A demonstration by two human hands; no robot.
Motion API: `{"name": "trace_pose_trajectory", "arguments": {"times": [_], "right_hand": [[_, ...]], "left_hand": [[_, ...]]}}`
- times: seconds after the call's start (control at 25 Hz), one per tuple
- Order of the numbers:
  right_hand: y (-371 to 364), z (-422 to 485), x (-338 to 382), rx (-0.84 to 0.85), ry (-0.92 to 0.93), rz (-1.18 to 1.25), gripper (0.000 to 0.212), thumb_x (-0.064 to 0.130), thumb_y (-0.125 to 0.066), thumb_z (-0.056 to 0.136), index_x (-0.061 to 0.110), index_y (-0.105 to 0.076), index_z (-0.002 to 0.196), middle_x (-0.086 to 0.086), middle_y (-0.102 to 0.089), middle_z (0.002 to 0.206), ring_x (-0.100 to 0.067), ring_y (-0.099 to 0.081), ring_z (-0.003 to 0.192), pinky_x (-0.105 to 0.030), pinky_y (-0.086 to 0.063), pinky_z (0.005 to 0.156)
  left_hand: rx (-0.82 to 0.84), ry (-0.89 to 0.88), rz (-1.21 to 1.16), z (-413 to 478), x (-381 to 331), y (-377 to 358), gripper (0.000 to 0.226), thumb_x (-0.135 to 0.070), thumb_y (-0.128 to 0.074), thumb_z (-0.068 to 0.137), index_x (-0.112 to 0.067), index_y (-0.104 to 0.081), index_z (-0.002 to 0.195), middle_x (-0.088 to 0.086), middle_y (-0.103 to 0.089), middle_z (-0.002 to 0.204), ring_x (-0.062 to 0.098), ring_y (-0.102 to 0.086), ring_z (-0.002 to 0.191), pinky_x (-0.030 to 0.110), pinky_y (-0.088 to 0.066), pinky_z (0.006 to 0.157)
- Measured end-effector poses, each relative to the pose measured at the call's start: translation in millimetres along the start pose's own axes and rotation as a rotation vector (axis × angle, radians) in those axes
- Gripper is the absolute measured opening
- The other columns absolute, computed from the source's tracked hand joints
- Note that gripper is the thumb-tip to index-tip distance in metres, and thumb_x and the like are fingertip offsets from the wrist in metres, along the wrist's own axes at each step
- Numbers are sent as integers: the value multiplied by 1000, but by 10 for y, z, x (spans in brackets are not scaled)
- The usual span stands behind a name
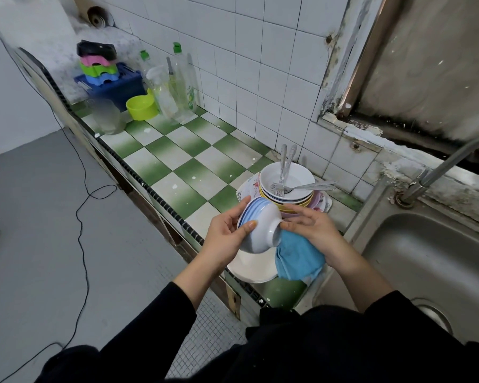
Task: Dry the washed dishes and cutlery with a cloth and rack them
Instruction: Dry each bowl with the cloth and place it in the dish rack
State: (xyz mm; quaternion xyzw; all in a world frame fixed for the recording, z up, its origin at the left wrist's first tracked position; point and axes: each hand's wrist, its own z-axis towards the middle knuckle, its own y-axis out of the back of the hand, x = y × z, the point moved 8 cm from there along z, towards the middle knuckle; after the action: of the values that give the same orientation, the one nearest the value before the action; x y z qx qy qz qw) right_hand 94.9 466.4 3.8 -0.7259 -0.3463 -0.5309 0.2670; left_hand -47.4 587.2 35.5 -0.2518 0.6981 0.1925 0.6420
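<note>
From the head cam, you're holding a blue-striped bowl (260, 228) tipped on its side over the front edge of the green-and-white checkered counter (161, 167). Your left hand (227, 233) is gripping it, with the thumb lying across the outside wall and the other fingers curling round the rim on the far side. Your right hand (313, 228) is sitting just right of the bowl's foot. Its upper fingers are stretching out straight, and one fingertip is touching the foot ring. A blue cloth (299, 258) is bunching up under that palm and hanging down from it, so you're holding it there, though I can't make out which fingers are doing the pinching. A white plate (252, 266) is lying on the counter right below both sets of fingers. Just beyond your fingertips, a stack of dishes (288, 199) is sitting with a few forks (281, 186) resting in the top bowl. The sink (426, 244) and tap (451, 164) are off past your right knuckles. Way out beyond your left fingers, at the far end of the counter, a lime-green tub (143, 107), some bottles (181, 87) and a blue basket (119, 87) are crowding together.
</note>
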Motion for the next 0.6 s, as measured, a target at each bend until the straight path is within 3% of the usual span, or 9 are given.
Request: {"name": "trace_pose_trajectory", "arguments": {"times": [0.12,0.2,0.24,0.32,0.4,0.48,0.56,0.6], "right_hand": [[164,-162,185,-223,35,283,35,14,-75,76,12,-68,110,-5,-73,97,-18,-68,87,-30,-59,75],[166,-338,415,-326,215,294,32,10,-76,75,17,-69,106,0,-70,102,-15,-66,93,-27,-58,79],[111,-432,582,-366,341,152,36,11,-78,75,21,-69,108,5,-68,107,-10,-64,98,-24,-54,85],[-268,-631,902,-379,628,-361,42,20,-79,78,24,-67,117,8,-61,116,-3,-56,106,-15,-43,96],[-542,-686,1004,-429,861,-650,37,34,-68,86,24,-66,122,2,-60,118,-10,-52,108,-17,-37,98],[-377,-539,1070,-573,747,-457,30,33,-61,91,25,-67,119,6,-63,113,-14,-56,108,-25,-42,99],[-243,-332,1013,-555,521,-159,28,23,-62,93,21,-65,121,10,-63,112,-15,-60,113,-33,-47,102],[-273,-312,1017,-524,499,-149,31,23,-63,92,20,-64,123,10,-63,114,-13,-59,114,-34,-47,102]], "left_hand": [[-49,9,-25,-1,-30,37,51,7,-55,92,-10,-45,139,7,-52,140,14,-49,127,26,-36,110],[-63,5,-51,-26,-78,5,51,9,-52,92,-9,-44,139,9,-52,140,14,-50,125,26,-35,110],[-60,-1,-57,-37,-102,-34,50,10,-50,92,-9,-45,138,9,-52,139,15,-50,125,28,-36,110],[-30,-39,-53,-72,-181,-152,44,13,-46,93,-10,-52,130,8,-62,126,14,-56,117,29,-43,105],[-3,-90,-57,-110,-276,-236,41,16,-43,93,-7,-59,122,3,-69,111,10,-61,105,27,-49,94],[-16,-106,-110,-110,-362,-244,44,15,-43,93,-4,-54,130,-2,-66,118,5,-61,108,21,-47,96],[-51,-105,-161,-110,-433,-246,46,12,-40,96,-9,-48,136,-5,-63,122,0,-61,106,17,-46,95],[-66,-99,-198,-110,-460,-248,46,11,-39,97,-11,-48,136,-4,-63,121,-1,-62,102,16,-48,92]]}}
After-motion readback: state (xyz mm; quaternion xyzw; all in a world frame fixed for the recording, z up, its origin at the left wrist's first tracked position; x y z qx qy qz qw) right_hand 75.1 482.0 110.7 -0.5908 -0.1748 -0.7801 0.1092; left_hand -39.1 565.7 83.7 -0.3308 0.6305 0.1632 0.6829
